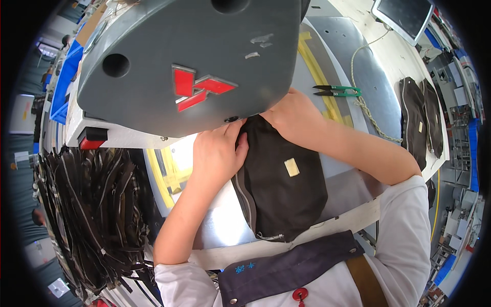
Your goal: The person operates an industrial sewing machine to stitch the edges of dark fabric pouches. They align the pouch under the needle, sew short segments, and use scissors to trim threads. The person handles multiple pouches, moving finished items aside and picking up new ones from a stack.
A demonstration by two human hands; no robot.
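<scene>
**Mia:** The big grey sewing machine head (189, 61) is hanging over the bench (358, 71), and the person is pushing a black fabric piece (284, 179) under it. What could be going wrong here?

**Ben:** Both hands are sitting very close to where the needle would be. The needle itself is hiding under the machine, so nobody can tell how near it is. A finger could get poked if it is sliding in too far.

**Mia:** What are the hands doing?

**Ben:** The left hand (217, 153) is lying flat on the left edge of the fabric, fingers close together and pressing down. The right hand (291, 115) is curling over the top end, pinching it. The fabric is lying in the middle of the bench, near its front edge.

**Mia:** Anything else?

**Ben:** The cloth could be bunching, so the zipper (245, 197) along its left side might be getting stitched crooked. And the green snips (337, 92) are lying open-bladed behind the right hand, where an arm could bump them.

**Mia:** Any boxes?

**Ben:** Blue bins (65, 84) are standing past the bench's far left corner, but what is in them is not showing. A heap of black zipper strips (92, 215) is hanging at the left edge, and finished black pieces (422, 120) are lying at the right edge.
</scene>
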